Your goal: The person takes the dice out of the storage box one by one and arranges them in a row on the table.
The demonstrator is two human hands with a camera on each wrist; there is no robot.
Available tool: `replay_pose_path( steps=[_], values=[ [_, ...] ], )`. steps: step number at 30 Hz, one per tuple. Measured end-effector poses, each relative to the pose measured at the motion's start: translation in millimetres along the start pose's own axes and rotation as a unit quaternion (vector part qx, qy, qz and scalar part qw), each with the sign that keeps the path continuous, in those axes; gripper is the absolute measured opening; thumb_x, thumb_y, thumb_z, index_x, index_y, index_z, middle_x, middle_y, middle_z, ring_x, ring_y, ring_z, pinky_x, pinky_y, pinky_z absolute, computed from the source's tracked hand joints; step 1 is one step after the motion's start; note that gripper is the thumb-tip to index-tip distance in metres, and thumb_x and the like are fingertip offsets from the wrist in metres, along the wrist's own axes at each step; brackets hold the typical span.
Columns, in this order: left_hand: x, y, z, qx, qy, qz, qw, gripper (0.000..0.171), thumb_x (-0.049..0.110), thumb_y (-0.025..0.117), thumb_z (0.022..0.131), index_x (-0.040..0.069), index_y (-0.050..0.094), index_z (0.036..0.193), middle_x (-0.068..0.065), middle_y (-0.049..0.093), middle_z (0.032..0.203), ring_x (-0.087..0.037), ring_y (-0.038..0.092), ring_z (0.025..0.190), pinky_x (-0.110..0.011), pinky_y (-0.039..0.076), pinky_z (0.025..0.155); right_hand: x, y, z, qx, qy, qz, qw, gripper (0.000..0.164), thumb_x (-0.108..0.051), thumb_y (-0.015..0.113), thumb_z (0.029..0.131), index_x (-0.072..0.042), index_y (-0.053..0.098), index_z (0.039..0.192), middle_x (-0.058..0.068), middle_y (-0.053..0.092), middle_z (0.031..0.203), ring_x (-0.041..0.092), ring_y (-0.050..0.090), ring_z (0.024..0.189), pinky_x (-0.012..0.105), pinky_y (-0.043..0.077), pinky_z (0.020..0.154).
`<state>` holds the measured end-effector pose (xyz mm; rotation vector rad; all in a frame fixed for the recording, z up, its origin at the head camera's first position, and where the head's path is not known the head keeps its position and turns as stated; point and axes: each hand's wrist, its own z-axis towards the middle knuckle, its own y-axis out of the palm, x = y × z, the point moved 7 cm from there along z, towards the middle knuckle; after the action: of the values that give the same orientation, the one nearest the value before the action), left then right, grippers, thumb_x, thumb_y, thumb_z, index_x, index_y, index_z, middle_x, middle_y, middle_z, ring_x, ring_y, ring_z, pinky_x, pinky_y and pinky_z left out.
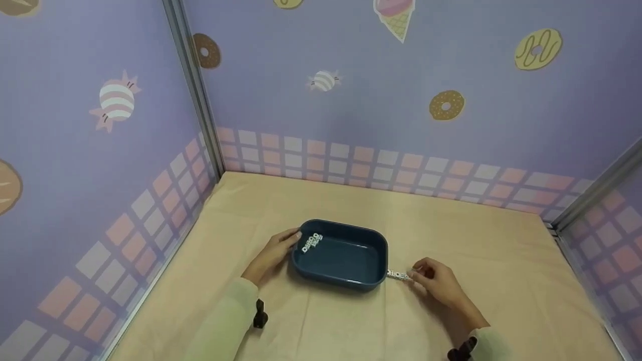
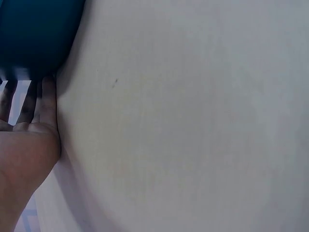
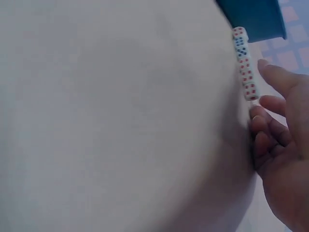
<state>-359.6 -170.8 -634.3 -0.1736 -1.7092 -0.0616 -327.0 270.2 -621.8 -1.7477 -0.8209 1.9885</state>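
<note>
In the head view, a dark blue rectangular tray [image 1: 341, 285] stands on the cloth-covered table. My left hand [image 1: 273, 254] grips its left end, with a fingertip at the rim. The left wrist view shows the fingers [image 2: 47, 108] reaching behind the tray wall. Several small white dice [image 1: 312, 242] lie in a cluster inside, at the tray's left end. A straight row of dice [image 3: 244, 65] with red and blue dots runs from the tray's right corner to my right hand [image 1: 440, 282]. The right fingers are loosely bent at the row's near end; the thumb stands slightly apart.
A pale cloth [image 1: 241, 210] covers the table. Purple walls [image 1: 351, 110] with sweets and a pink-and-white tile pattern enclose it at the back and sides. Metal posts [image 1: 200, 100] stand at the corners. Black straps [image 1: 260, 315] sit at both wrists.
</note>
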Motion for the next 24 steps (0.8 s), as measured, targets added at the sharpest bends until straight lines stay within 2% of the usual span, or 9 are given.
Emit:
replay_pose_path(
  steps=[3, 7, 10, 13, 18, 24],
  values=[
    [-1.7, 0.6, -1.8, 0.001, -0.005, 0.004, 1.0, 0.056, 0.036, 0.058, 0.111, 0.008, 0.05, 0.158, -0.015, 0.046, 0.163, -0.034, 0.04, 0.153, -0.049, 0.035, 0.125, -19.8, -9.0, 6.9, 0.051, -0.018, 0.01, 0.998, 0.019, -0.027, 0.079, 0.099, -0.01, 0.073, 0.103, 0.003, 0.064, 0.086, 0.019, 0.057, 0.078, 0.023, 0.047, 0.065],
    [-0.9, -0.3, -2.1, -0.001, -0.012, 0.002, 0.9999, 0.055, 0.036, 0.058, 0.111, 0.01, 0.05, 0.158, -0.013, 0.047, 0.163, -0.033, 0.041, 0.153, -0.048, 0.035, 0.125, -70.9, -6.7, 23.6, 0.112, -0.094, 0.034, 0.989, 0.01, -0.015, 0.08, 0.097, -0.01, 0.072, 0.096, 0.0, 0.067, 0.085, 0.018, 0.062, 0.079, 0.023, 0.051, 0.069],
    [1.0, -1.2, -1.2, -0.001, -0.007, 0.004, 1.0, 0.054, 0.036, 0.059, 0.111, 0.011, 0.051, 0.158, -0.013, 0.047, 0.162, -0.033, 0.041, 0.152, -0.049, 0.035, 0.124, -111.0, 11.0, 39.8, 0.112, -0.146, 0.051, 0.982, 0.01, -0.008, 0.081, 0.095, -0.005, 0.073, 0.1, 0.0, 0.07, 0.089, 0.018, 0.065, 0.082, 0.024, 0.055, 0.07],
    [2.7, -1.4, -1.2, -0.001, 0.003, 0.017, 0.9998, 0.054, 0.035, 0.058, 0.111, 0.008, 0.051, 0.157, -0.015, 0.048, 0.161, -0.034, 0.042, 0.151, -0.05, 0.036, 0.124, -141.3, 38.3, 55.2, 0.086, -0.173, 0.06, 0.979, 0.016, -0.007, 0.081, 0.094, -0.001, 0.073, 0.107, 0.002, 0.071, 0.095, 0.018, 0.066, 0.085, 0.024, 0.056, 0.072],
    [5.0, 0.9, -0.5, -0.003, 0.017, 0.03, 0.9994, 0.055, 0.036, 0.057, 0.111, 0.007, 0.051, 0.157, -0.017, 0.048, 0.161, -0.036, 0.043, 0.151, -0.05, 0.037, 0.123, -165.4, 88.1, 73.1, 0.059, -0.175, 0.063, 0.981, 0.022, -0.007, 0.081, 0.095, 0.002, 0.074, 0.114, 0.008, 0.072, 0.101, 0.02, 0.068, 0.088, 0.031, 0.06, 0.077],
    [0.6, -0.7, -0.4, -0.002, -0.013, -0.002, 0.9999, 0.054, 0.036, 0.058, 0.111, 0.01, 0.051, 0.157, -0.014, 0.049, 0.161, -0.035, 0.044, 0.15, -0.05, 0.035, 0.124, -176.1, 136.0, 84.6, 0.068, -0.138, 0.068, 0.986, 0.023, -0.007, 0.081, 0.094, 0.003, 0.074, 0.113, 0.012, 0.073, 0.104, 0.025, 0.069, 0.094, 0.041, 0.06, 0.085]
  ],
)
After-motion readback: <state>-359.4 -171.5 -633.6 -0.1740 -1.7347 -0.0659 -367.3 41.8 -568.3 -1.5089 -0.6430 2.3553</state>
